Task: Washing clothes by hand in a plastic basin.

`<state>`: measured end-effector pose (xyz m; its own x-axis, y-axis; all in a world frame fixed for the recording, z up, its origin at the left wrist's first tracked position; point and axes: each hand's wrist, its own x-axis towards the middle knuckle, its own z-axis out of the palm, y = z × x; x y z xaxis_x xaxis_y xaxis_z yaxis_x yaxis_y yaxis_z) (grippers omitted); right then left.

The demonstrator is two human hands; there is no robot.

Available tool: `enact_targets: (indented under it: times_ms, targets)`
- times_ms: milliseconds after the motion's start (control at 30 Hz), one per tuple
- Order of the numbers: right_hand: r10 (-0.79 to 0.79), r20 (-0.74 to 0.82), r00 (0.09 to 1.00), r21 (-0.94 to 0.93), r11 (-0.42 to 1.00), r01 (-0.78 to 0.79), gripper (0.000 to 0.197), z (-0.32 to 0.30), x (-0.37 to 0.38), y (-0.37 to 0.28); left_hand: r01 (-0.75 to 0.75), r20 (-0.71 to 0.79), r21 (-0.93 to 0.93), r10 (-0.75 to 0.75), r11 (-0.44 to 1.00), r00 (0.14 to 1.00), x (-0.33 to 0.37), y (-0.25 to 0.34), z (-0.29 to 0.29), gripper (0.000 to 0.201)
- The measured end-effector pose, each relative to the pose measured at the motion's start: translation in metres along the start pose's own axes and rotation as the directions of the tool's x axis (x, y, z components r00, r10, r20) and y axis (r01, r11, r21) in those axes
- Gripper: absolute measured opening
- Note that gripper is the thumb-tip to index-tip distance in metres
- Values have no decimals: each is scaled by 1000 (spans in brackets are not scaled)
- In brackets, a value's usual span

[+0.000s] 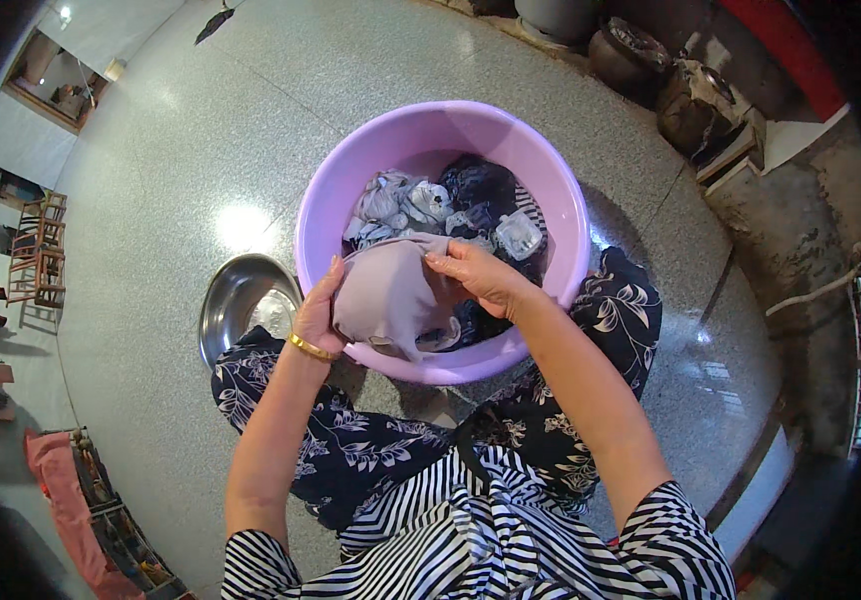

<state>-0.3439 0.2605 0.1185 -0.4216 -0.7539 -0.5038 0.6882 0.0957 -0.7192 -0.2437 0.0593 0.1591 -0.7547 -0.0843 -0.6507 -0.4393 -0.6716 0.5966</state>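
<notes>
Both hands stretch a greyish-mauve piece of clothing (386,292) over the near part of a large lilac plastic tub (536,150). My left hand (321,318) is closed on its left edge, close to the tub's rim. With thumb and fingers, my right hand (483,277) pinches the upper right edge. Inside the tub lie light grey clothes (398,198), a dark garment (478,186) and a striped cloth (531,215). A small clear plastic container (520,236) rests on the clothes, just beyond my right hand. The mauve cloth hides part of the pile.
A metal basin (241,290) stands on the speckled floor left of the tub, partly behind my left knee. My legs flank the tub's near side. Wooden chairs (39,255) and a shoe rack (116,520) stand at the left. Pots (629,55) line the far right wall.
</notes>
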Motion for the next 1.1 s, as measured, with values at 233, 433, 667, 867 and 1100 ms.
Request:
enact_targets:
  times_ms: [233, 433, 667, 867, 1100]
  targets:
    - [-148, 140, 979, 404, 911, 80, 39, 14, 3, 16, 1, 50, -176, 8, 984, 999, -12, -8, 18, 41]
    - [-82, 319, 944, 429, 901, -67, 39, 8, -3, 7, 46, 64, -132, -38, 990, 997, -10, -3, 15, 45]
    - [-101, 271, 957, 348, 937, 0, 31, 8, -7, 0, 333, 223, -202, -287, 921, 931, -15, -37, 14, 63]
    - [-41, 66, 997, 42, 998, 38, 18, -7, 0, 1, 24, 57, -196, -13, 980, 998, -9, -28, 11, 38]
    - [-300, -353, 886, -71, 953, 294, 13, -10, 9, 5, -58, 26, -371, 73, 927, 997, -4, -37, -5, 33]
